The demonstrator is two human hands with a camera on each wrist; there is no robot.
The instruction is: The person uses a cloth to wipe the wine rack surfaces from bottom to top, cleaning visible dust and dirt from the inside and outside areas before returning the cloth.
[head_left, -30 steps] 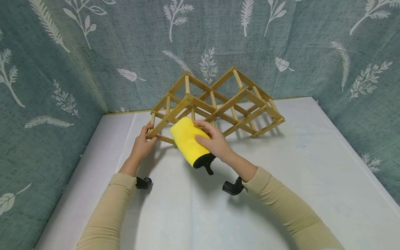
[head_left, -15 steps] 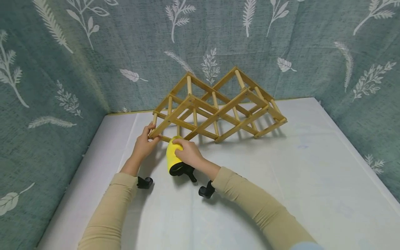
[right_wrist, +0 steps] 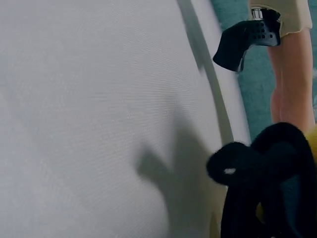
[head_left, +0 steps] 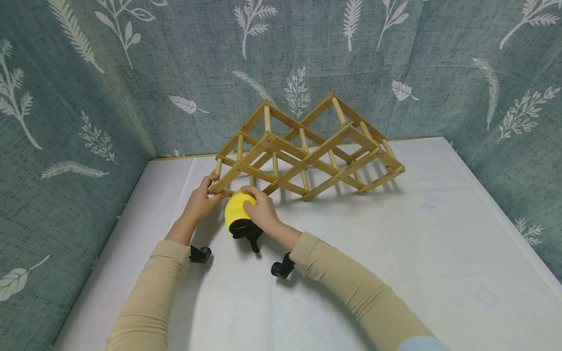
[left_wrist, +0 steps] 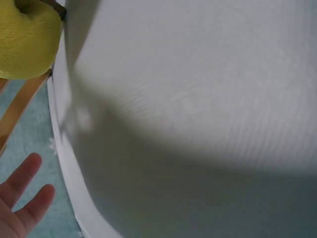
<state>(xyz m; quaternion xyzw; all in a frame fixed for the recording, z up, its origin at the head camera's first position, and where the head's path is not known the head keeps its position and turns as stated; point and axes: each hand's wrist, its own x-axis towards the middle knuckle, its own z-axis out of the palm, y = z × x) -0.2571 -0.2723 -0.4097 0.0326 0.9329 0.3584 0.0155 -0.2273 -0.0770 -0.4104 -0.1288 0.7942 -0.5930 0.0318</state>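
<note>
A folding wooden wine rack stands at the back, its zigzag bars facing me in the head view. My left hand holds its lower left corner, fingers on one side and thumb on the other; in the left wrist view two fingers reach up beside a wooden bar. My right hand grips a yellow rolled cloth with black edging and a black dangling loop. That roll is at the rack's lower left, close to my left thumb. Its black edge fills the right wrist view's corner.
A white-covered table spreads beneath the rack and arms. Teal leaf-patterned fabric rises behind and at both sides. A black wrist camera sits on the left wrist, and another camera on the right.
My right hand has carried the yellow rolled cloth left and down, from in front of the rack's middle to its lower left corner, tilting it. My left hand stays at the rack.
</note>
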